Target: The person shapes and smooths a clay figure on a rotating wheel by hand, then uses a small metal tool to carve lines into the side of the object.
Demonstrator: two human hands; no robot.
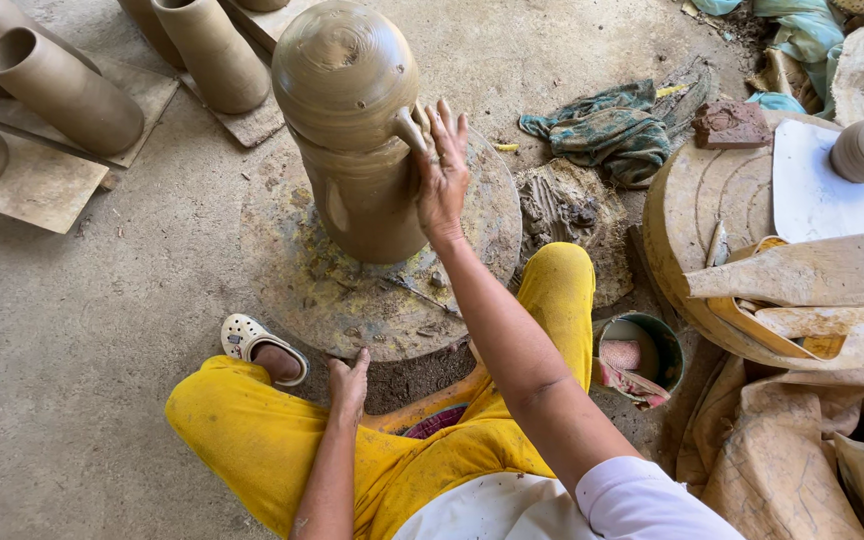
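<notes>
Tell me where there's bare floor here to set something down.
Bare floor lies left of the stone wheel disc, below the boards of clay cylinders. The strip above the cloth rag is bare too. It is crowded right of the yellow knee: bucket, cluttered round slab.

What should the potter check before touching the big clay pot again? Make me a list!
1. Right hand touching the tall brown wet-clay pot at its little spout: ok.
2. Pot upright on the round stone wheel: ok.
3. Left hand off the pot, resting on the knee of the yellow trousers: ok.
4. Small green water bucket close by the knee: ok.
5. Spout firmly joined: cannot tell.
</notes>
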